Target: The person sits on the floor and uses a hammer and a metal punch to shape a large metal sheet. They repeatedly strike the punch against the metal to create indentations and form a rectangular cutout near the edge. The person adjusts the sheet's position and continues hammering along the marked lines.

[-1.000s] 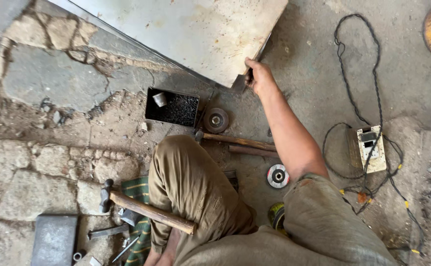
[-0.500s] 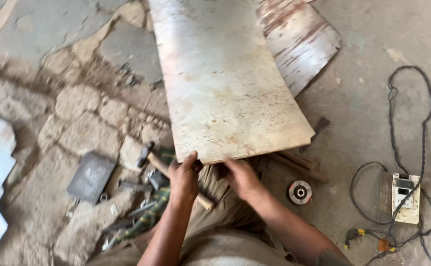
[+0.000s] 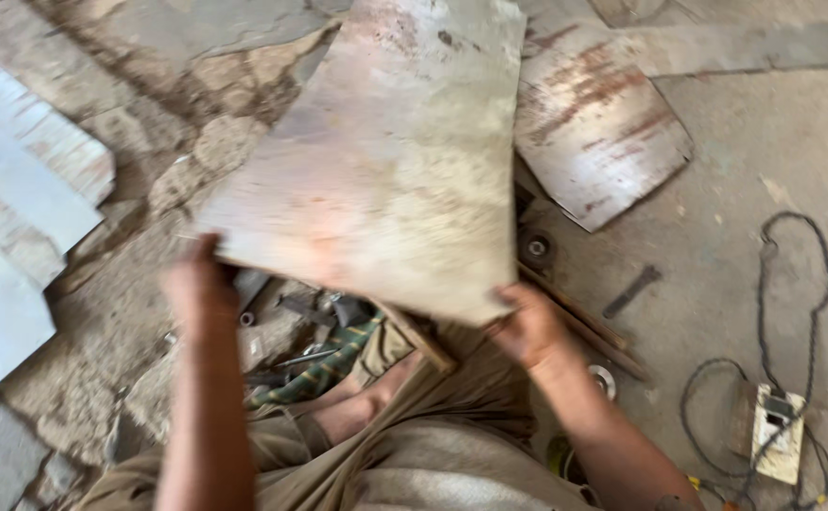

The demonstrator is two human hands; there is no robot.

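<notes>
A big metal sheet – stiff, likely heavy, with thin edges – is held at its near corners; the left hand and right hand are closed on it.

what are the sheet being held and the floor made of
Sheet: looks like thin metal, dull grey with brown rust stains; left hand and right hand hold its near corners. Floor: apparently grey concrete, dusty, broken into cracked patches at left.
</notes>
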